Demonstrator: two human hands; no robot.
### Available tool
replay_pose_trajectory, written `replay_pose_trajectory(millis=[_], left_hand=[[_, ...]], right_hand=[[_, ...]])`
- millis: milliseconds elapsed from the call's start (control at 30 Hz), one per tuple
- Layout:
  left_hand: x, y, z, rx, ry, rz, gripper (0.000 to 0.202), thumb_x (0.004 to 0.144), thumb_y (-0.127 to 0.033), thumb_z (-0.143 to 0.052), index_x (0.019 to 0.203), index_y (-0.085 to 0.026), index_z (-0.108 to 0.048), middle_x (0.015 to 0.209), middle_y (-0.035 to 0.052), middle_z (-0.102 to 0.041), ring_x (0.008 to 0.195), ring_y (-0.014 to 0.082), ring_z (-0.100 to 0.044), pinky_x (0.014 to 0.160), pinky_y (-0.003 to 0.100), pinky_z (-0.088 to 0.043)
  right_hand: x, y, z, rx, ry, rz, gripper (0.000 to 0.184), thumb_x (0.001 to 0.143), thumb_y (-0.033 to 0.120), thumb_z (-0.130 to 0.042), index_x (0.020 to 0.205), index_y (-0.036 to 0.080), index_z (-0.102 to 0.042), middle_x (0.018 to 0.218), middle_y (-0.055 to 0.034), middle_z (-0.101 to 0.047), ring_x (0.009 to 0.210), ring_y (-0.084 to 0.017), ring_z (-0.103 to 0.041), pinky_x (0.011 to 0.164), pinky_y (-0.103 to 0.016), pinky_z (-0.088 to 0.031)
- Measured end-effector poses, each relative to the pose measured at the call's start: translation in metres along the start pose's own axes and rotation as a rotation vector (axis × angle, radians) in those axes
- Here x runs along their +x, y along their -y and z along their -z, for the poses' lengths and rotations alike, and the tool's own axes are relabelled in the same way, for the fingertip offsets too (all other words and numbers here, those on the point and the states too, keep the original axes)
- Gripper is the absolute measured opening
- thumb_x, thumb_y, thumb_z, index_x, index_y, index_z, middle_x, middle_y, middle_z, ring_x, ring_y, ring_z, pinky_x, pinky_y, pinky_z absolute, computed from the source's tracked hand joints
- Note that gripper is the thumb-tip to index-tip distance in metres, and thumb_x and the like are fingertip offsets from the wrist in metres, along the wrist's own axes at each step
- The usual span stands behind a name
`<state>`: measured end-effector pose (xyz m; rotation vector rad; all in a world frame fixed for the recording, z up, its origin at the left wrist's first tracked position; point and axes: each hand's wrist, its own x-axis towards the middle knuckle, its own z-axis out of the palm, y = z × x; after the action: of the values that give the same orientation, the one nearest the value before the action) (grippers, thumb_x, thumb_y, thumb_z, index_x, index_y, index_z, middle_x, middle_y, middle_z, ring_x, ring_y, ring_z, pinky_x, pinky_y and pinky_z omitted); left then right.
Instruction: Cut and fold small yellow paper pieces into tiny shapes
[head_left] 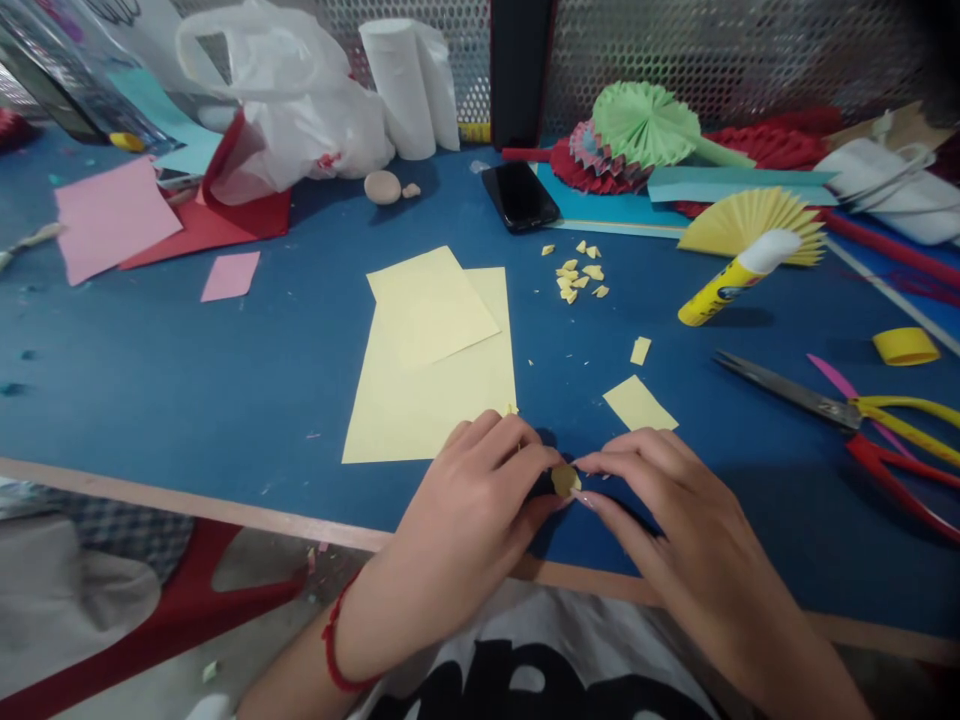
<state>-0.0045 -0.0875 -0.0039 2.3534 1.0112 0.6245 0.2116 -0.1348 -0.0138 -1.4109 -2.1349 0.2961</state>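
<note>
Pinching a yellow paper piece [566, 480] between them, the two hands meet near the front edge of the surface [225, 380]. The left hand [480, 500] has thumb and forefinger drawn close at the piece's left side; the right hand [675, 510] holds its right side with a narrow gap between thumb and forefinger. The step in hand looks like shaping, perhaps folding or curling this small piece, though the fingers hide part of it. Carrying on calls, I judge, for light, steady fingertip pressure, since such thin paper could crease or tear.

Just beyond the right hand lie a yellow rectangle [641, 403] and a smaller scrap [640, 350]. Farther back is a loose cluster of yellow bits [574, 280]. Two overlapping yellow sheets [435, 420] lie beyond the left hand. To the right are a glue stick [731, 285], scissors [825, 405] with the blades together, and a yellow ring [906, 346], perhaps a cap.

Along the back of the blue surface are a plastic bag [300, 110], a paper roll [397, 90], a black phone [520, 196] and a green paper fan [646, 122], before a perforated metal screen [637, 50]. Pink paper [116, 215] overlaps red at the left. Below, a red chair [195, 590] stands on a floor flecked with scraps.
</note>
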Motion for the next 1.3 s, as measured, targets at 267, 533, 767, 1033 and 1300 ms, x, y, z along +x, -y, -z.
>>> replay_pose_trajectory(millis=[267, 533, 767, 1033, 1300], left_hand=[[0.000, -0.001, -0.007, -0.053, -0.086, -0.012, 0.016, 0.101, -0.010, -0.069, 0.106, -0.021, -0.059, 0.101, 0.0015, -0.069, 0.094, 0.0204, -0.061, 0.082, 0.036, -0.051], [0.002, -0.009, -0.002, -0.036, -0.098, 0.063, 0.015, 0.104, -0.015, -0.066, 0.118, -0.021, -0.063, 0.109, 0.0047, -0.068, 0.100, 0.0224, -0.059, 0.087, 0.038, -0.052], [0.007, -0.009, -0.005, -0.096, -0.033, 0.103, 0.014, 0.102, -0.006, -0.063, 0.097, -0.019, -0.065, 0.103, 0.0030, -0.066, 0.096, 0.0206, -0.058, 0.086, 0.038, -0.050], [0.007, -0.020, 0.002, -0.557, -0.121, 0.294, 0.012, 0.094, -0.014, -0.079, 0.085, -0.021, -0.076, 0.080, -0.0038, -0.079, 0.072, 0.0097, -0.072, 0.067, 0.019, -0.055], [0.011, -0.029, 0.003, -0.941, -0.216, 0.504, 0.017, 0.074, -0.010, -0.096, 0.073, -0.019, -0.082, 0.067, -0.0012, -0.079, 0.056, 0.0065, -0.069, 0.053, 0.009, -0.050]], right_hand=[[-0.003, -0.002, 0.004, 0.118, 0.017, -0.042, 0.016, 0.112, 0.020, -0.054, 0.126, 0.027, -0.059, 0.119, -0.0032, -0.071, 0.117, -0.019, -0.064, 0.099, -0.035, -0.050], [-0.007, -0.001, 0.007, 0.138, -0.027, -0.095, 0.019, 0.110, 0.019, -0.057, 0.126, 0.028, -0.061, 0.118, -0.0037, -0.074, 0.113, -0.021, -0.069, 0.097, -0.036, -0.054], [-0.005, -0.001, 0.005, 0.113, -0.029, -0.077, 0.020, 0.109, 0.020, -0.058, 0.127, 0.028, -0.060, 0.116, -0.0043, -0.078, 0.107, -0.022, -0.074, 0.091, -0.037, -0.059], [-0.011, 0.005, 0.020, 0.270, -0.102, -0.100, 0.021, 0.105, 0.012, -0.061, 0.117, 0.028, -0.067, 0.110, 0.0001, -0.076, 0.106, -0.013, -0.072, 0.092, -0.023, -0.059], [-0.006, 0.006, 0.035, 0.239, -0.163, -0.013, 0.018, 0.099, 0.012, -0.066, 0.100, 0.029, -0.072, 0.098, -0.0011, -0.083, 0.085, -0.020, -0.081, 0.079, -0.031, -0.069]])
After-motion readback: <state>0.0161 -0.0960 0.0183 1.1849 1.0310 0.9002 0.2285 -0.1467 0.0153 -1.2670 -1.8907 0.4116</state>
